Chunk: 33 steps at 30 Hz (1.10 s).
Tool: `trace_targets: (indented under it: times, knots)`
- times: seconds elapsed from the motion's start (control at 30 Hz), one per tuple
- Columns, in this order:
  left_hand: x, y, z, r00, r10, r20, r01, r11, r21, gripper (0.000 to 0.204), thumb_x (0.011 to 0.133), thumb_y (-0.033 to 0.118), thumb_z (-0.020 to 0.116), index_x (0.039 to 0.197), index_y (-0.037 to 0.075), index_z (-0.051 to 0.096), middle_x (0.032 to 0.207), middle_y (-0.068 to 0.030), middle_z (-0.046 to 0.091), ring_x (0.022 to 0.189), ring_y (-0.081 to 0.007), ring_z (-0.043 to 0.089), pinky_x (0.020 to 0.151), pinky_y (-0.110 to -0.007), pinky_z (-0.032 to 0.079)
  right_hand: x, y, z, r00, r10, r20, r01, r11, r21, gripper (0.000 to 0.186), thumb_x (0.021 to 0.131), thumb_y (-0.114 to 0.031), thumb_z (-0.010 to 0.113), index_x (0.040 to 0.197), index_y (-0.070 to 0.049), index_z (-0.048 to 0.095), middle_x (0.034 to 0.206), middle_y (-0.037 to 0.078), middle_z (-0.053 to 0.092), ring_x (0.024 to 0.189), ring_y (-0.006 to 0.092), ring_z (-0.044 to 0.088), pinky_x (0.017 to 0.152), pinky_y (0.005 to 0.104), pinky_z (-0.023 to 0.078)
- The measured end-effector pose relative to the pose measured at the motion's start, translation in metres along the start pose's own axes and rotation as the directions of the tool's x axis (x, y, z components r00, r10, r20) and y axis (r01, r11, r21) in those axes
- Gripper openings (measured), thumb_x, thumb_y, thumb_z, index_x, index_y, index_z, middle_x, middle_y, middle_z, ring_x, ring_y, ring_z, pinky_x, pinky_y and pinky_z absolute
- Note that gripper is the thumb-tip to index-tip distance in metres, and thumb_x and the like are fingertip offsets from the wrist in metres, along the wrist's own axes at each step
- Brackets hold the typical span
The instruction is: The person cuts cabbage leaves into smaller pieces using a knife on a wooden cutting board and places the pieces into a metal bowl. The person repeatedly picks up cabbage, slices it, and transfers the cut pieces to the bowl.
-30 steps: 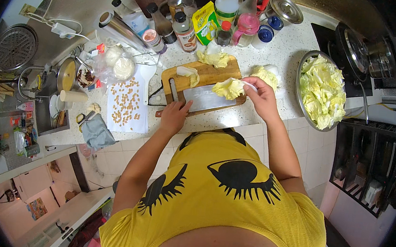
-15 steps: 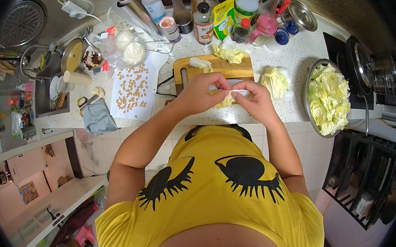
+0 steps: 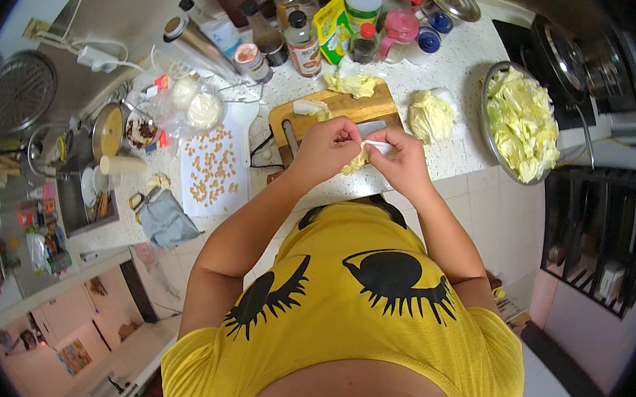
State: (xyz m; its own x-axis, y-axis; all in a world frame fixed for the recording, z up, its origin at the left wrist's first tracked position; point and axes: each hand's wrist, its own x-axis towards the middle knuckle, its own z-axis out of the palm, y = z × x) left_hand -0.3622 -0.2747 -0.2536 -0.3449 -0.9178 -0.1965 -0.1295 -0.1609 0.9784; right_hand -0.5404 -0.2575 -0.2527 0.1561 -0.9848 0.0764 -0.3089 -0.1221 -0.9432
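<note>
My left hand (image 3: 324,152) and my right hand (image 3: 406,163) meet over the near edge of a wooden cutting board (image 3: 389,108). Their fingertips pinch a piece of cabbage leaf (image 3: 354,163) with a white rib and a yellow, ruffled part hanging below. Behind the fingers, a broad knife blade (image 3: 370,129) lies partly hidden on the board. Toward the board's far side rest a small pale piece of cabbage (image 3: 313,109) and a larger loose leaf (image 3: 354,85). To the right of the board sits a compact cabbage heart (image 3: 431,119).
A metal bowl (image 3: 486,107) heaped with torn cabbage leaves (image 3: 522,129) stands at right, beside the stove. Several bottles (image 3: 302,44) line the back. At left lie a white sheet (image 3: 237,184) scattered with nuts or seeds, a white spatula (image 3: 242,119) and a grey cloth (image 3: 168,220).
The whole view has tilted, so the counter slants more. Both hands stay together on the cabbage leaf, their pinch only slightly shifted.
</note>
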Motion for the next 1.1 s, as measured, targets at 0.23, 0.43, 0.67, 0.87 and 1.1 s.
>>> trace_targets:
  times: [0.23,0.43,0.67,0.87,1.1]
  knots:
    - [0.017,-0.011,0.013,0.970,-0.182,0.163,0.229,0.911,-0.344,0.015,0.086,0.008,0.062,0.098,0.000,0.060,0.090,-0.0024,0.061,0.082,-0.0081,0.057,0.073,-0.021,0.045,-0.032,0.006,0.002,0.945,0.230,-0.233,-0.178,0.959,0.222,0.011,0.084,-0.009,0.067,0.091,0.000,0.066,0.082,-0.001,0.065,0.074,0.0039,0.055,0.067,0.0203,0.045]
    - [0.028,0.011,0.039,0.935,-0.287,0.207,0.329,0.920,-0.214,0.018,0.086,0.009,0.064,0.103,0.001,0.062,0.091,-0.0026,0.062,0.081,-0.0073,0.057,0.071,-0.021,0.046,-0.051,0.018,-0.035,0.905,0.217,-0.367,-0.191,0.976,0.104,0.015,0.083,-0.013,0.067,0.092,-0.001,0.067,0.080,0.007,0.068,0.072,0.0113,0.060,0.068,0.0250,0.048]
    - [0.079,0.017,0.094,0.998,-0.019,0.054,0.022,0.998,-0.055,0.019,0.086,0.006,0.064,0.105,0.002,0.065,0.085,-0.0010,0.063,0.074,-0.0063,0.057,0.064,-0.019,0.046,-0.061,0.050,-0.120,0.843,0.174,-0.509,-0.146,0.985,0.096,0.015,0.083,-0.012,0.066,0.094,-0.001,0.067,0.084,0.008,0.068,0.076,0.0127,0.061,0.071,0.0263,0.048]
    - [0.151,0.026,0.169,0.999,0.039,0.000,-0.039,0.999,-0.023,0.018,0.084,0.007,0.067,0.101,0.000,0.066,0.086,-0.0011,0.065,0.078,-0.0059,0.057,0.069,-0.019,0.046,-0.065,0.101,-0.241,0.651,0.143,-0.746,-0.249,0.968,-0.031,0.014,0.083,-0.011,0.066,0.095,-0.004,0.066,0.083,0.008,0.068,0.074,0.0162,0.062,0.069,0.0279,0.049]
    - [0.243,0.057,0.265,0.997,0.071,-0.031,-0.072,0.996,-0.049,0.023,0.084,0.009,0.068,0.104,0.000,0.066,0.085,-0.0015,0.065,0.076,-0.0080,0.057,0.069,-0.022,0.047,-0.037,0.137,-0.302,0.732,-0.069,-0.678,-0.324,0.840,-0.435,0.017,0.080,-0.015,0.067,0.094,-0.006,0.065,0.086,0.011,0.067,0.077,0.0293,0.064,0.067,0.0351,0.050]
